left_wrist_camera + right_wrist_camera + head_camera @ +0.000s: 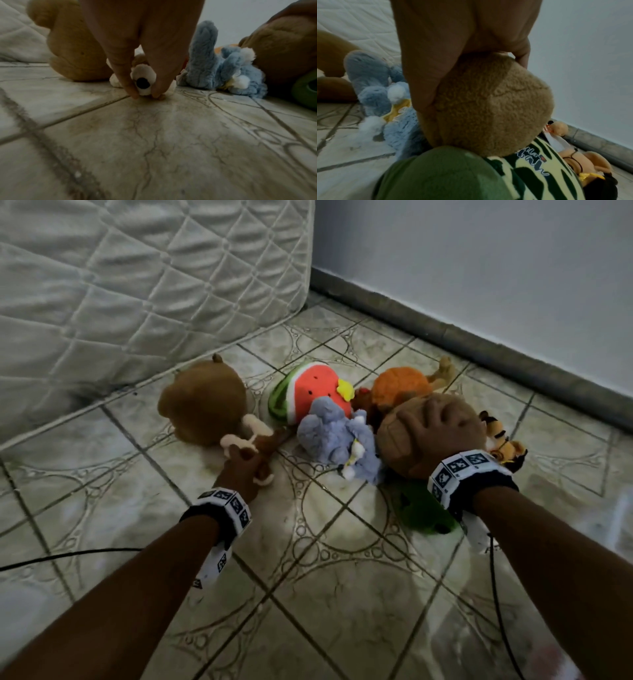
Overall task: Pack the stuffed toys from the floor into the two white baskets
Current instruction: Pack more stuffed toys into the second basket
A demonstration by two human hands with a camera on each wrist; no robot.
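Note:
Several stuffed toys lie clustered on the tiled floor (325,577). My left hand (241,463) pinches a small brown-and-cream dog plush (255,441) by its white muzzle (143,81), low against the tiles. My right hand (442,419) curls over the top of a round tan plush (404,440), thumb and fingers wrapped round it (488,108). That tan plush rests on a green camouflage-patterned plush (445,175). Between the hands lies a blue-grey plush (339,436). No basket is in view.
A big brown bear (205,402), a watermelon plush (308,392), an orange plush (400,386) and a tiger plush (503,440) lie around. A quilted mattress (137,285) stands on the left, a wall with baseboard (479,344) on the right. Black cables (68,556) trail over the floor.

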